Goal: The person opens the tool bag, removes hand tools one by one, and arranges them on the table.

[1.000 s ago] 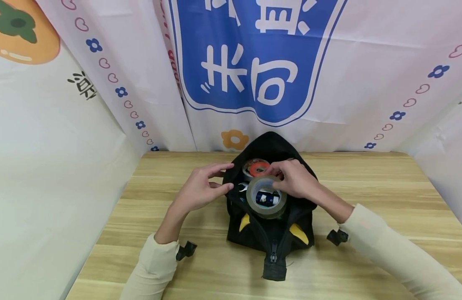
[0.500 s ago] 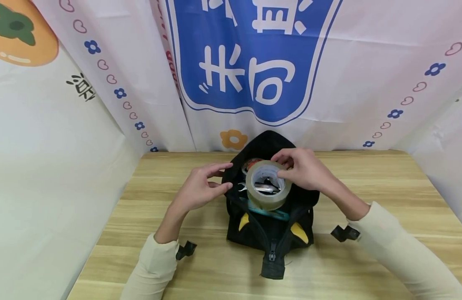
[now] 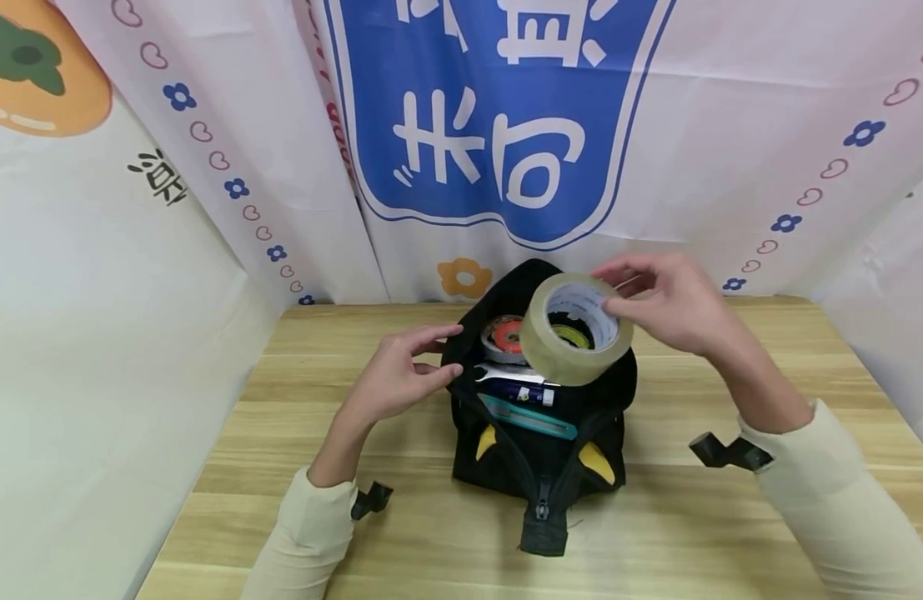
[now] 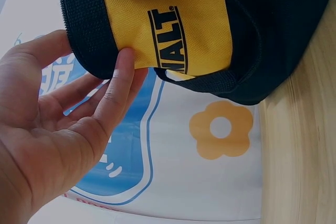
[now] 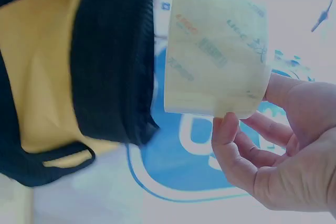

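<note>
Pinched between the right hand's (image 3: pixel 671 308) thumb and fingers at its 2 o'clock edge, the tape roll (image 3: pixel 569 365) hangs over the black bag's (image 3: pixel 500 480) 1 o'clock side, hole upward, axis near upright. Half a second ago it sat nearer 7 o'clock, covering more of the wrench (image 3: pixel 506 374). One forearm (image 3: pixel 764 383) runs toward 4 o'clock; the left hand (image 3: pixel 397 377) pinches the bag at 10.

A clear tape roll (image 3: pixel 559 360) is held above the open black-and-yellow bag (image 3: pixel 506 471).

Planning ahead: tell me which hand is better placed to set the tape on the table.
Right, I'd judge: the right hand grips the tape, while the left hand holds the bag's left edge.
</note>
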Available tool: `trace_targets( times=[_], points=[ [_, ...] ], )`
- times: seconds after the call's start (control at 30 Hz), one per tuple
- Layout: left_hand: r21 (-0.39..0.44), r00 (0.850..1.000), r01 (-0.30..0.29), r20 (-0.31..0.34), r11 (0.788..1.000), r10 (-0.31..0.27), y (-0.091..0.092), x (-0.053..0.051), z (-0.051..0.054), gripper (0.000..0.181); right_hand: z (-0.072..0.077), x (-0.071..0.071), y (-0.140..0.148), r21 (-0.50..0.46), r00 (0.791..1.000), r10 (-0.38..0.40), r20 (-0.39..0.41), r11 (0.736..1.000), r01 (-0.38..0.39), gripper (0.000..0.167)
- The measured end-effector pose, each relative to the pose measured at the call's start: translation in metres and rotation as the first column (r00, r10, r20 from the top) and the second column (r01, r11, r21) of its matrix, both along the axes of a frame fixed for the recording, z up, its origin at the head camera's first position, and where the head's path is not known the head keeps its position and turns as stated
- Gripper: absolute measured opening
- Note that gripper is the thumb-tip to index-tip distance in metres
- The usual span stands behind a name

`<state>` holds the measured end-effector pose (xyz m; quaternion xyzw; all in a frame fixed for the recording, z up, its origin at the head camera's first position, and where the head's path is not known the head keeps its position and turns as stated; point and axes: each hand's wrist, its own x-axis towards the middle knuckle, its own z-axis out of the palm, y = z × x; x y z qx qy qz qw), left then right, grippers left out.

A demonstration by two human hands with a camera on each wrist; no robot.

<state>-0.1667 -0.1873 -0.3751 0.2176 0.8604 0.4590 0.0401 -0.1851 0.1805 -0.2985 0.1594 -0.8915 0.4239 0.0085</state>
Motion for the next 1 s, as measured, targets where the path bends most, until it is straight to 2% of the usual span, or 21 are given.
trace_targets(
  times=[0.17, 0.37, 0.63, 1.0],
  points=[
    [0.001, 1.0, 0.002, 0.0, 1.0, -0.002, -0.001, 0.0, -0.001, 0.052, 0.005, 0.0, 0.022, -0.001, 0.995, -0.098, 0.017, 0.995, 0.098, 0.035],
    [0.002, 1.0, 0.003, 0.004, 1.0, -0.003, -0.001, -0.001, -0.001, 0.052, -0.002, -0.004, 0.052, -0.001, 0.983, -0.181, -0.02, 0.984, 0.181, 0.037],
    [0.003, 1.0, -0.004, 0.007, 1.0, 0.004, -0.001, -0.001, -0.001, 0.053, -0.018, -0.008, 0.09, 0.015, 0.967, -0.252, -0.035, 0.968, 0.252, 0.037],
    [0.014, 1.0, 0.007, 0.001, 1.0, -0.007, -0.001, -0.002, -0.002, 0.052, -0.051, -0.017, 0.113, -0.015, 0.949, -0.311, 0.047, 0.95, 0.312, 0.04]
  ],
)
